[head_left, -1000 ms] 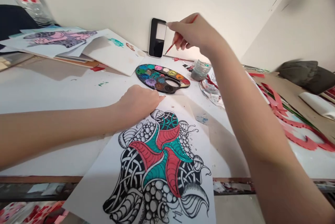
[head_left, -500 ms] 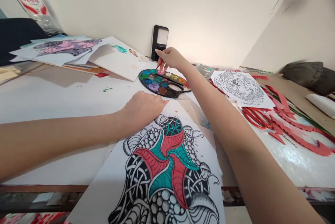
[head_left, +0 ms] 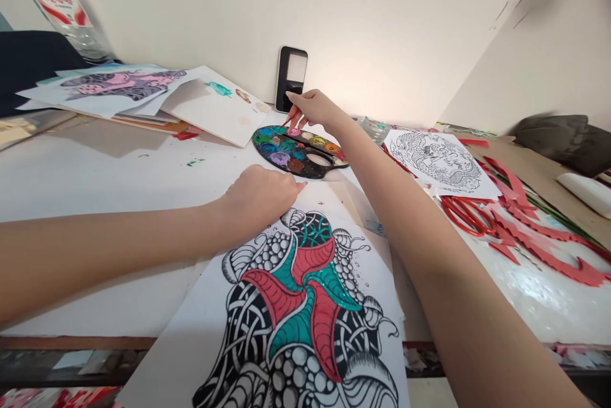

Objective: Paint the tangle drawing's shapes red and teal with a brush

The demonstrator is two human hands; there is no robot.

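Observation:
My right hand is pinched round a thin red paintbrush, its tip down at the green and teal wells of the paint palette. Most of the brush is hidden by the fingers. Closed like a fist, my left hand rests at the top edge of a sheet with a patterned line drawing. Whether anything is in that fist cannot be seen. Red and teal paint fills the curved petals in the drawing's middle; the rest is black, white and grey.
A phone-like device leans on the wall behind the palette. Painted sheets and a plastic bottle are at the left. On the right lie a dragon drawing, red-handled scissors and red paper scraps.
My right hand has dipped very slightly, with the brush still at the palette's wells. The drawing has shifted a little left in view. My left hand stays in place.

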